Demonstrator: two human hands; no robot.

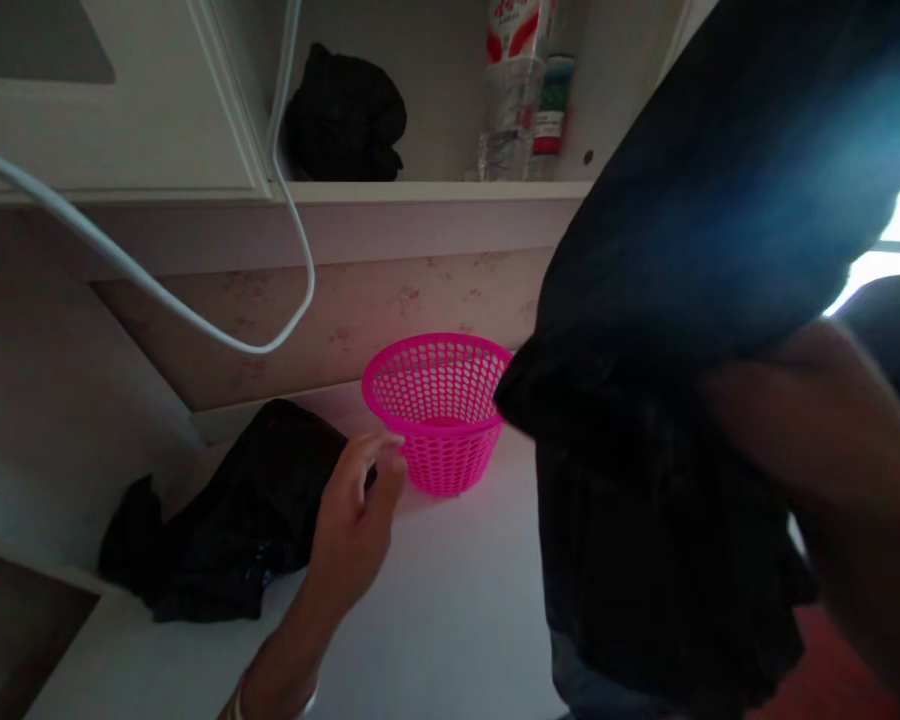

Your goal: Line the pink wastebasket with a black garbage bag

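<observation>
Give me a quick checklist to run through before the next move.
1. Left hand free: ok, it holds nothing visible.
2. Pink basket upright on the white surface: ok.
3. Basket rim fully in view: not ok, the lifted black bag covers its right edge.
4. Left hand off the basket: cannot tell, they overlap in view.
5. Right hand gripping the bag firmly: cannot tell, blurred, fingers hidden.

The basket [454, 462] stands on the tabletop [450, 610], before the rear wall [412, 295]. One bag [232, 520] lies to its left; the person's left hand [356, 510] is between them, nearer the viewer. A larger bag [645, 520] hangs right. On the shelf [435, 191] above, a bundle [345, 115] sits left of a bottle [508, 110].
</observation>
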